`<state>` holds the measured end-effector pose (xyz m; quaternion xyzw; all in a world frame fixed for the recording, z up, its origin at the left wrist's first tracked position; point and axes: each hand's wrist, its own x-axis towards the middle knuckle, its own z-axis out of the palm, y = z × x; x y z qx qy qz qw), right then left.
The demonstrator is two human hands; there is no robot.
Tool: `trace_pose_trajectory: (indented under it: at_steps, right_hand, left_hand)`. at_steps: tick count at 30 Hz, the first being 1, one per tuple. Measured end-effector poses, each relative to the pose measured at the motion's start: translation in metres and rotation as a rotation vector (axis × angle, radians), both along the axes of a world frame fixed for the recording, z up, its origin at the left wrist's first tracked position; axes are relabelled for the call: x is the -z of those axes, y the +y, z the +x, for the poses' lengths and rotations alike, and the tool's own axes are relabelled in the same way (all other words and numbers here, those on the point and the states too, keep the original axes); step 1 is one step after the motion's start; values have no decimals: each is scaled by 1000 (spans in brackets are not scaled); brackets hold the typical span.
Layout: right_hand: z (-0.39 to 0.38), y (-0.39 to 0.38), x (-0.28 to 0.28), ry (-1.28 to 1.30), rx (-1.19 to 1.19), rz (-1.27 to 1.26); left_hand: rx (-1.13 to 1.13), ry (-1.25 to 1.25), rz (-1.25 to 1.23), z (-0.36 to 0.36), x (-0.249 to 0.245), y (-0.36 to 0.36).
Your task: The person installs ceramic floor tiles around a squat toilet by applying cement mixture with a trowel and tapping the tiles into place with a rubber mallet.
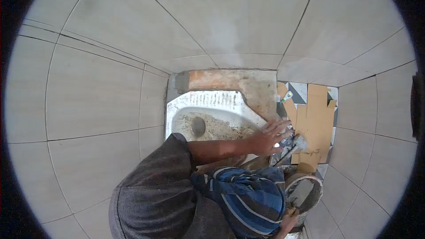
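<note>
Crouches over a squat toilet (208,106) set in the floor (302,92), its bowl speckled with grit. Presses the left hand (271,136) flat on the toilet's right edge, fingers spread and gripping nothing. Has the right hand (287,223) low beside 1 bucket (315,186) (mostly cut off by the frame edge, so cannot tell whether clenched or loose). Shows a grey tool (290,150) just beside the left hand, cardboard (315,119) lying over the patterned floor beyond, and bare cement (256,86) behind the toilet.
</note>
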<state>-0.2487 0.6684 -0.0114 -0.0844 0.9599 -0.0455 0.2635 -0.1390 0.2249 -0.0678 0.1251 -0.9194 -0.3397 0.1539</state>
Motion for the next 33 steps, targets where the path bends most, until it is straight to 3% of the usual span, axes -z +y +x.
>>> trace_pose_trajectory:
  at_steps: [2,3,4,5,6,7,8,9,10,11,14,16,19,22,24,26,27,30,33]
  right_hand:
    - [-6,21,4,-74,-32,-35]
    - [-12,30,7,-247,126,-65]
    - [22,-37,-43,34,81,-248]
    - [13,-25,-38,-123,124,-294]
    - [9,-93,-92,-344,393,-56]
    - [15,-79,-84,-54,143,-176]
    - [15,-62,-80,-105,215,71]
    - [18,-54,-82,-103,276,80]
    - [9,-59,-92,-196,353,120]
    - [12,-51,-94,-139,273,223]
    - [15,3,-74,-119,301,326]
    - [-15,4,-71,-144,159,443]
    - [-46,12,-62,-144,46,491]
    - [-82,1,-55,-294,30,558]
    - [-87,13,-16,-310,-32,585]
    - [-90,27,20,-325,-100,613]
    - [-86,29,34,-237,-93,552]
    - [-79,45,74,-172,-48,473]
    - [-81,34,71,-279,70,421]
  left_hand:
    - [63,-39,49,1,-2,2]
    - [20,62,65,4,8,6]
    - [12,34,118,9,10,2]
    - [54,19,186,14,14,-3]
    - [106,-37,239,23,27,-7]
    - [67,-150,330,22,19,-10]
    - [65,-117,147,26,18,-13]
    - [50,-245,120,19,-13,-14]
    - [97,-149,128,20,-13,-14]
    - [109,49,92,17,-12,-9]
    - [179,-41,232,6,-19,15]
    - [284,-29,172,-25,-17,33]
    - [530,-180,405,-72,-18,73]
    - [649,-314,545,-117,41,125]
    - [692,-399,652,-133,70,144]
    - [694,-1006,1237,-149,84,164]
    - [733,-1052,1173,-148,92,172]
    - [604,-919,1392,-135,104,191]
    - [621,-928,1270,-129,90,197]
